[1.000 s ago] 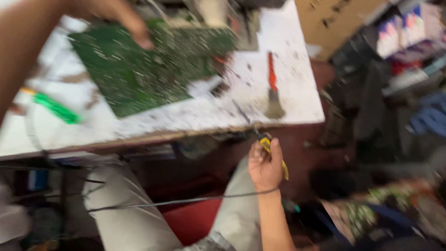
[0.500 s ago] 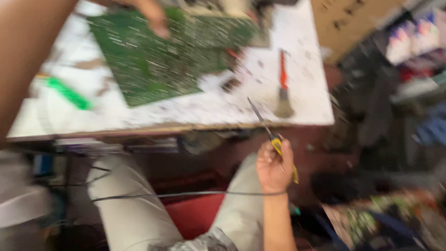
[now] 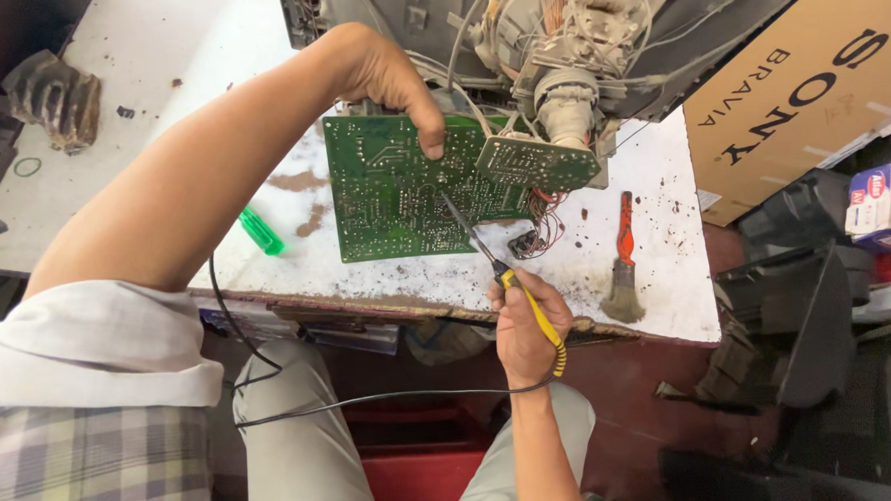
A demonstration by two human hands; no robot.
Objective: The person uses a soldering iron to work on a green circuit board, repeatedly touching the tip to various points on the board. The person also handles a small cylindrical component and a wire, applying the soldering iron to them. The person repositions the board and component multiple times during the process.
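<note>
A large green circuit board (image 3: 393,193) lies solder side up on the white worktable (image 3: 586,264). My left hand (image 3: 393,82) grips its far edge, thumb on the board. My right hand (image 3: 527,322) holds a yellow-handled soldering iron (image 3: 507,273) near the table's front edge; its metal tip points up and left and rests on the board's right part. A smaller green board (image 3: 537,161) hangs on the neck of an open picture tube (image 3: 567,45) behind. A black cord (image 3: 372,396) runs from the iron across my lap.
A brush with an orange handle (image 3: 623,258) lies at the right of the table. A green screwdriver handle (image 3: 261,231) lies left of the board. A cardboard box (image 3: 809,84) leans at the right, with black plastic parts (image 3: 799,315) and small cartons (image 3: 879,201) beyond.
The view has steadied and come closer. My right hand has risen from below the table edge and brought the iron's tip onto the board. My left hand stays on the board's far edge.
</note>
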